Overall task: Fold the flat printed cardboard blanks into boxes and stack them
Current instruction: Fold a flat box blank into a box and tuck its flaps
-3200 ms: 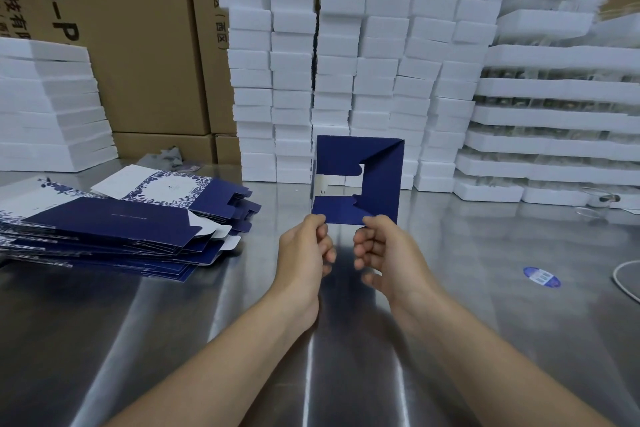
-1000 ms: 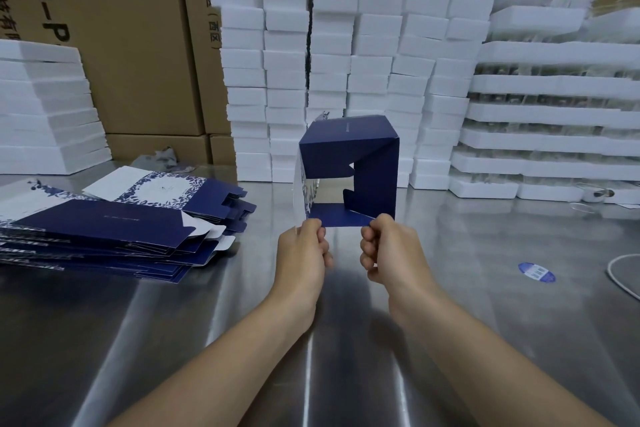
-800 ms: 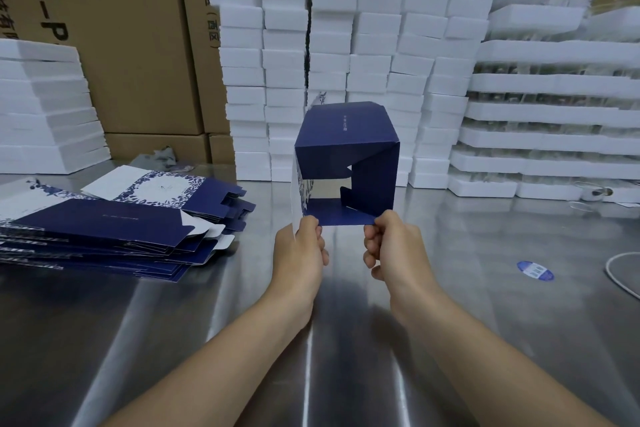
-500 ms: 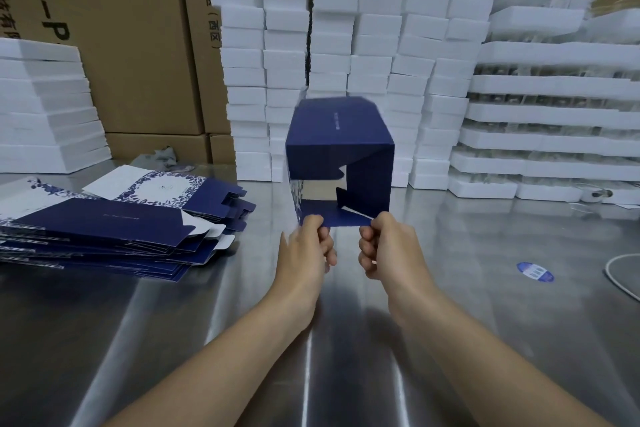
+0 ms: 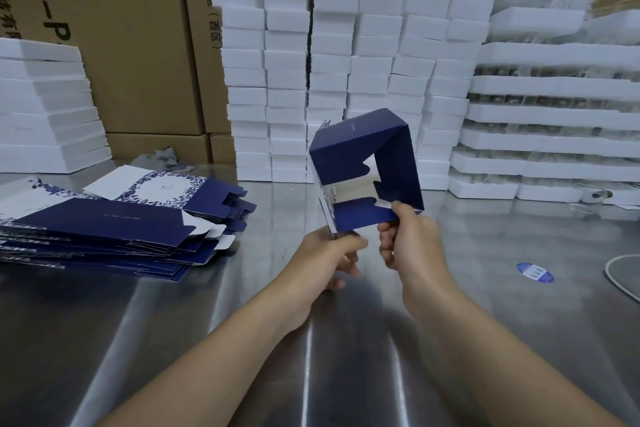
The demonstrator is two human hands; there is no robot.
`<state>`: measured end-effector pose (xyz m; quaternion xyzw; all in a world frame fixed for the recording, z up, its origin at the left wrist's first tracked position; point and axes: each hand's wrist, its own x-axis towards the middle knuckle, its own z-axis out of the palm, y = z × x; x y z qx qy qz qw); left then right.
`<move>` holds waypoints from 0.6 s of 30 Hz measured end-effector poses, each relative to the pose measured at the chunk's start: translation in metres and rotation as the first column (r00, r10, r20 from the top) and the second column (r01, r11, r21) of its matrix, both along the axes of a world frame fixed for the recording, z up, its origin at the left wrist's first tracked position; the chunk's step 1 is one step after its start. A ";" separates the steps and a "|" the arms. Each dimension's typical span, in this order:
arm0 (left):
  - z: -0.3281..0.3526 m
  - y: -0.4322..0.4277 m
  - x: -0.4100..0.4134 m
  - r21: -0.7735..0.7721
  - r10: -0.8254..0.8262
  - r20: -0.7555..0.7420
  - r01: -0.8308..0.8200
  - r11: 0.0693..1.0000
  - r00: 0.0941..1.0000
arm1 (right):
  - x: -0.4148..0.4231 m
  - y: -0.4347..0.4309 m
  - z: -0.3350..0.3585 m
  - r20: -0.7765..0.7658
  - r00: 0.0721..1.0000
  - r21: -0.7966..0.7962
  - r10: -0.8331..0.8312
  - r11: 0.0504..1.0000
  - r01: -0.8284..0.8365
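Note:
I hold a dark blue, half-opened box [image 5: 360, 146] upright in the air above the steel table [image 5: 242, 340], its open end facing me with notched flaps partly folded in. My left hand [image 5: 332, 253] grips the box's lower left corner, where a white, blue-patterned side shows. My right hand [image 5: 408, 236] pinches the bottom flap at its right end. A pile of flat blue and white printed blanks [image 5: 114, 218] lies on the table to my left.
Tall stacks of white foam blocks [image 5: 346, 62] stand behind the box. White foam trays [image 5: 554, 121] fill the right, more white foam slabs [image 5: 45, 107] sit at the far left. Brown cartons [image 5: 131, 38] line the back. A blue sticker [image 5: 535, 272] and a white cable [image 5: 620, 274] lie at the right.
The box has opened from a flat sleeve into a square tube and now tilts to the right. My left hand has slid lower on its left corner; my right keeps the bottom flap.

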<state>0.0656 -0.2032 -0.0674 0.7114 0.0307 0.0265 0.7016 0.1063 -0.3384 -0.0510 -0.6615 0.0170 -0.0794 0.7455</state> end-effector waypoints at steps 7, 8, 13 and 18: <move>-0.008 0.017 0.006 -0.029 0.243 0.222 -0.243 0.970 0.944 | 0.008 -0.020 -0.001 0.136 0.991 -0.297 -0.013 0.953 0.053; -0.007 0.020 0.008 0.002 0.241 0.278 -0.252 0.968 0.930 | 0.007 -0.021 -0.002 0.147 0.989 -0.380 -0.014 0.922 0.070; -0.011 0.018 0.009 0.206 0.155 0.429 -0.263 0.943 0.890 | 0.007 -0.023 -0.006 0.156 0.984 -0.571 -0.083 0.806 0.158; -0.014 0.011 0.008 0.198 0.136 0.433 -0.242 0.950 0.891 | 0.012 -0.026 -0.008 0.138 0.980 -0.602 -0.142 0.774 0.197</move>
